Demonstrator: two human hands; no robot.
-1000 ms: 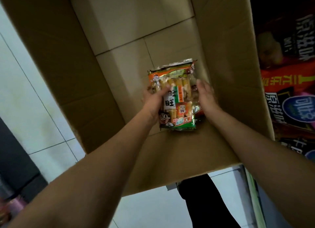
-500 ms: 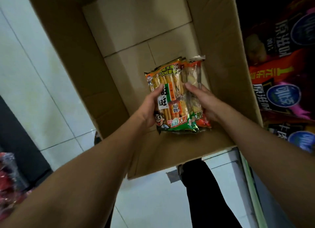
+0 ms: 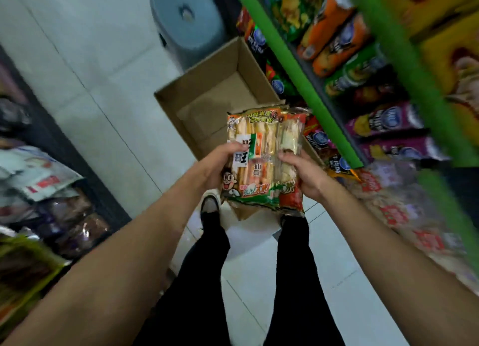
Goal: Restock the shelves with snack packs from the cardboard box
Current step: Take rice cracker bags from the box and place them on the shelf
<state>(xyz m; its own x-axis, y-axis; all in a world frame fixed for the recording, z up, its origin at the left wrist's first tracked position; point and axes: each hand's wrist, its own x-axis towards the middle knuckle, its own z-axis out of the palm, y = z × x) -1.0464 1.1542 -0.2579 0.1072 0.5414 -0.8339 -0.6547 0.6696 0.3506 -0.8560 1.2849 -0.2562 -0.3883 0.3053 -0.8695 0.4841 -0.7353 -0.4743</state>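
Over pale glossy floor tiles [image 3: 108, 117], both hands, left [image 3: 216, 164] and right [image 3: 303, 176], grip crinkly plastic snack packs [image 3: 264, 161] above the cardboard box [image 3: 207, 86].

Grey stool [image 3: 187, 22] on tiled floor [image 3: 77, 68], perhaps plastic

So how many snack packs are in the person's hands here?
2, side by side: the front pack under the left hand, the second pack behind it at the right hand. More may be hidden.

— What am I seeing of the wearer?
— I'm seeing two bare forearms, no sleeves, no watch. The left hand [image 3: 216, 164] and right hand [image 3: 304, 176] are showing no rings.
— Below?
— I'm seeing black trousers [image 3: 204, 281] and a dark shoe [image 3: 210, 205] with a pale toe.
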